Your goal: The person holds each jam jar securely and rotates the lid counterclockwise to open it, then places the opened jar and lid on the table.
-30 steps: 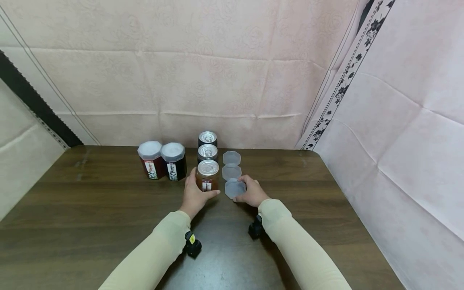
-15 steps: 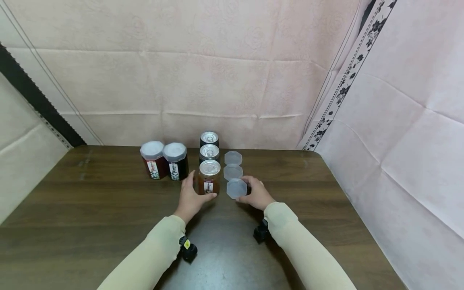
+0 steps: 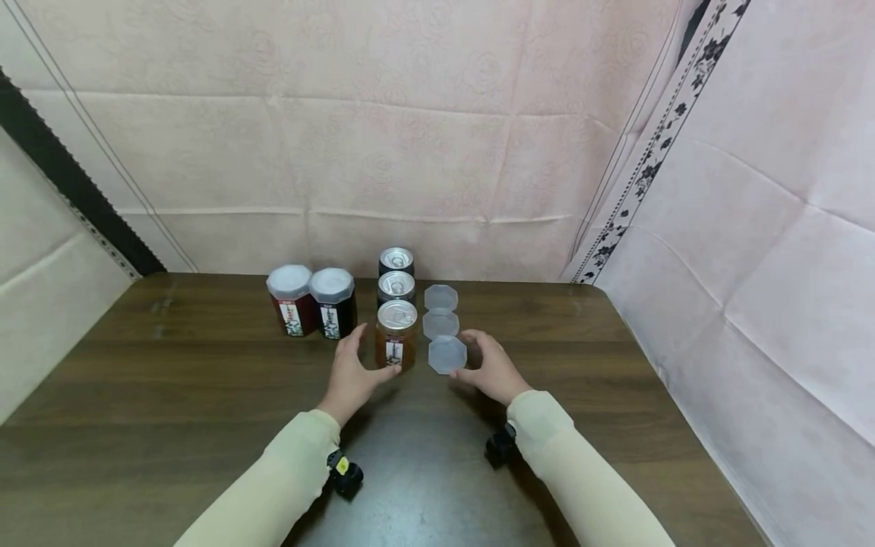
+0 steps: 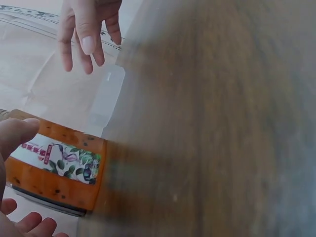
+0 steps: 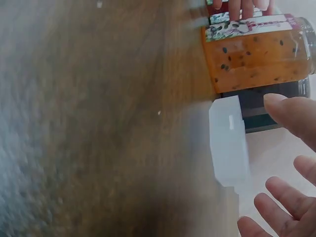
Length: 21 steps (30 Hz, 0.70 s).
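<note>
A clear jar of orange jam [image 3: 394, 342] with dark seeds and a silver pull-tab top stands upright on the table. Left of it, my left hand [image 3: 352, 382] is spread, thumb across the front of the jar and fingers to its side; in the left wrist view the thumb [image 4: 19, 132] overlaps the orange jar [image 4: 69, 185]. Three translucent octagonal lids lie in a row to the right: a near lid [image 3: 447, 355], a middle lid [image 3: 440, 324] and a far lid [image 3: 440, 297]. Loosely spread beside the near lid, my right hand [image 3: 494, 372] holds nothing.
Behind the orange jar stand two dark jars, a middle one [image 3: 396, 289] and a rear one [image 3: 396, 260], with silver tops. To the left are a red jar [image 3: 290, 304] and a dark jar [image 3: 333, 304], both capped with whitish lids. Pale cloth [image 3: 437, 152] hangs behind the table.
My left hand has drawn back to the left and toward me from the orange jar. My right hand has let go of the near lid and moved right. The lids stay in their row.
</note>
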### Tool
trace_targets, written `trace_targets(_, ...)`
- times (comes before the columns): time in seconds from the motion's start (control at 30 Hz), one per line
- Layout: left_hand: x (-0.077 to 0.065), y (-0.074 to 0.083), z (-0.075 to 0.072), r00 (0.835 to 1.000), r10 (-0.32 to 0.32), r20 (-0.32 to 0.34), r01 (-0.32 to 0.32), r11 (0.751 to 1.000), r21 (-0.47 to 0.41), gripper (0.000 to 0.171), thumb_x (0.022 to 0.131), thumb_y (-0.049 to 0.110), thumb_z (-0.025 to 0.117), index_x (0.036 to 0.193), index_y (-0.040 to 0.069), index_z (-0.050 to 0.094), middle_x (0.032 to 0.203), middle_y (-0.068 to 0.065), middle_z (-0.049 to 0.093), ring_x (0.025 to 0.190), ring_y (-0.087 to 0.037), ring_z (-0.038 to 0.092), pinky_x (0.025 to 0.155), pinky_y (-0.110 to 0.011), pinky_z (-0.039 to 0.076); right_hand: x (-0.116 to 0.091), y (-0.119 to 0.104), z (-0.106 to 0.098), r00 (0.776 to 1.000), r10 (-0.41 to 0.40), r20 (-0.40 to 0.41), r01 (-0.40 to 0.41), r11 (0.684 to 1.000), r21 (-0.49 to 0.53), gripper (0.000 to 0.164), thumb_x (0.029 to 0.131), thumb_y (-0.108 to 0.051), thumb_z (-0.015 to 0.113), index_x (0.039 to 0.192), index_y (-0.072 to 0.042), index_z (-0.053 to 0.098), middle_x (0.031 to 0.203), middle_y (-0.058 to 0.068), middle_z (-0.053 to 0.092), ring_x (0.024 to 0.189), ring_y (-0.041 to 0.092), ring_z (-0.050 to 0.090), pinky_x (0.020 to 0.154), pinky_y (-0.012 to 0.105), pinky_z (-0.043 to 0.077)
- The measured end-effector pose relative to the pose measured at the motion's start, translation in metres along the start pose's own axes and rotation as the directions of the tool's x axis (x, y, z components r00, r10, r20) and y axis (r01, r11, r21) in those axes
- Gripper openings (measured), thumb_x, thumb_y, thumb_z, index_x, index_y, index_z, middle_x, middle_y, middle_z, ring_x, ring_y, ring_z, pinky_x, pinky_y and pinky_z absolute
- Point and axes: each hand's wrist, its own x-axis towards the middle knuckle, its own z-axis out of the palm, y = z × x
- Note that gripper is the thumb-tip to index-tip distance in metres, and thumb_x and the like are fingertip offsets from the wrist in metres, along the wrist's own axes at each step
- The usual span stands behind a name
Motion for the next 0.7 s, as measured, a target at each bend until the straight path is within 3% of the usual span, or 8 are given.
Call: trace_targets(0.7,-0.010,-0.001,-0.022,0.999,0.044,-0.025,-0.044,0.999,0.003,0.091,0.078,0.019,0.081,0.150,0.007,0.026,0.147,-0.021,0.031,0.136,-0.036,0.035,0.110,-0.051,0.031,-0.015,-0.011,0.002,0.998,0.024,-0.066,-0.017,0.994,0.105,0.073,0.082,-0.021,0.077,0.143,-0.008,0.039,0.141,0.011,0.048,0.133,0.030,0.039,0.108,0.055,0.032)
